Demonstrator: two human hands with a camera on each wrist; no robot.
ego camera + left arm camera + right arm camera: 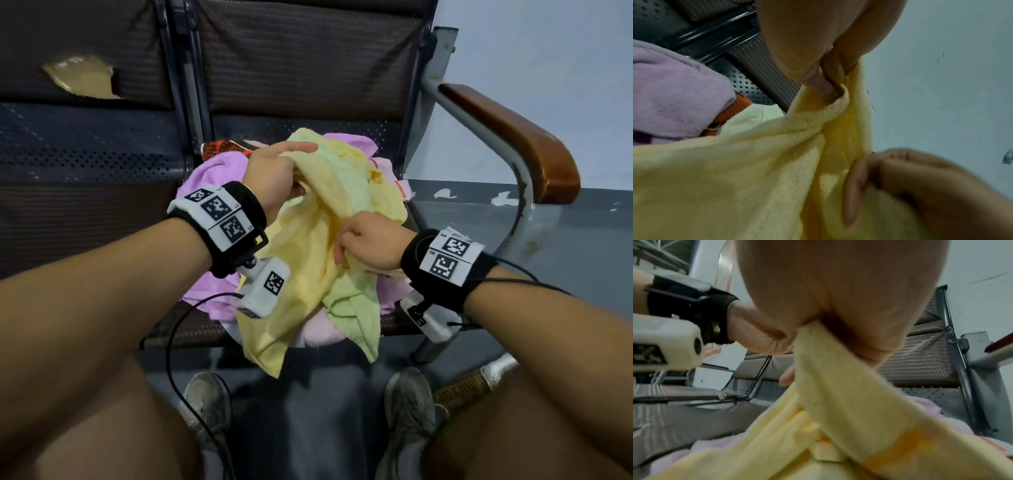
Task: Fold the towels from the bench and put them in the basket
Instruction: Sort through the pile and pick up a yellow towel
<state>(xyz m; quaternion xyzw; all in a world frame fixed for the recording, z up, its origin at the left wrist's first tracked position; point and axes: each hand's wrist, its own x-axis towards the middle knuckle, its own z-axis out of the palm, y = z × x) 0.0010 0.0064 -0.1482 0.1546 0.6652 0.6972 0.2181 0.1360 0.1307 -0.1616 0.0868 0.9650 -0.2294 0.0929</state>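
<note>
Left hand: the left hand (274,174) is raised over the pile, its fingers curled round a bunched edge of the yellow towel (308,246); the left wrist view shows the cloth looped over a fingertip (824,86).
Right hand: the right hand (373,240) is lower and nearer the person, closed in a fist on another fold of the same towel; in the right wrist view the cloth runs out from under the fist (838,305).
Yellow towel: held up between both hands, above the pile, its loose end hanging past the front edge of the seat.
Green towel (356,301): tangled with the yellow one, hanging beside it.
Pile: purple towel (212,171) and pink towel (325,329) lie heaped on the bench seat (191,329).
Bench: dark mesh seats, with a wooden armrest (513,137) to the right.
Basket: cannot tell where it is.
</note>
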